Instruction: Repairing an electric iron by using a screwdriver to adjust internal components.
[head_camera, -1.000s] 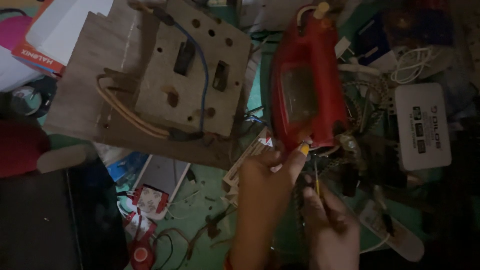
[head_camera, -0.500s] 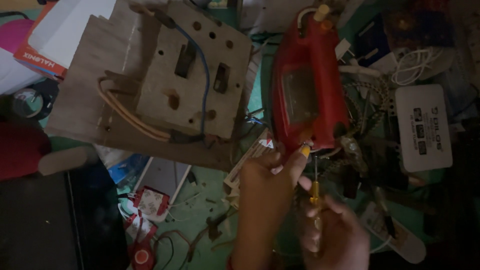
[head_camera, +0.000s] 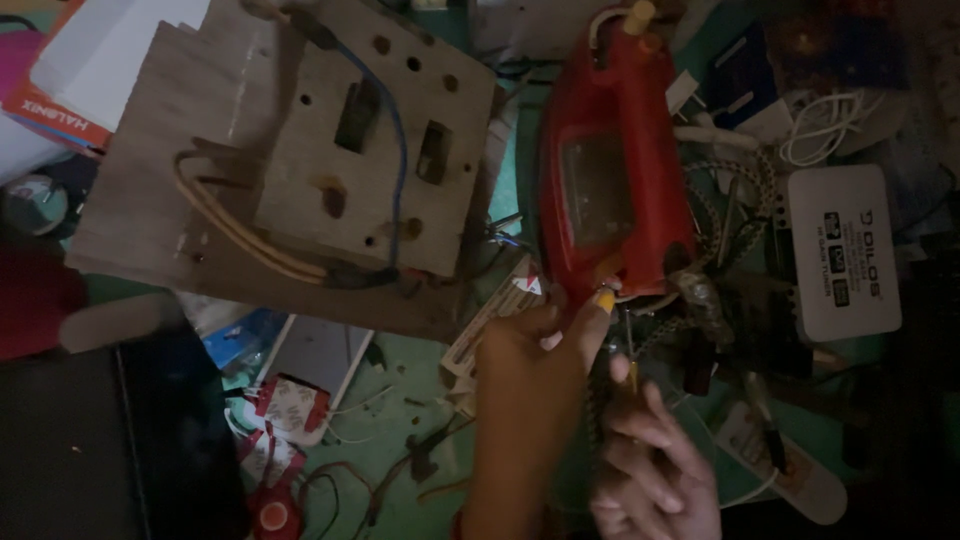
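Note:
A red device (head_camera: 610, 180) with a clear window lies upright in the middle of a cluttered bench. My left hand (head_camera: 530, 385) reaches up to its lower edge, the forefinger with a yellow-painted nail touching the red casing. My right hand (head_camera: 655, 465) is just below and to the right, fingers closed round a thin screwdriver (head_camera: 630, 355) with a yellowish grip whose shaft points up at the device's bottom edge. Tangled wires (head_camera: 720, 290) hang beside the device.
A wooden board (head_camera: 370, 140) with cut-outs and a blue wire lies at the upper left. A white box (head_camera: 840, 250) sits right, a white power strip (head_camera: 790, 465) lower right, a dark slab (head_camera: 90, 440) lower left, small red-and-white parts (head_camera: 285, 410) nearby.
My right hand has slid a little lower and to the right with the screwdriver. The left hand stays at the device's lower edge.

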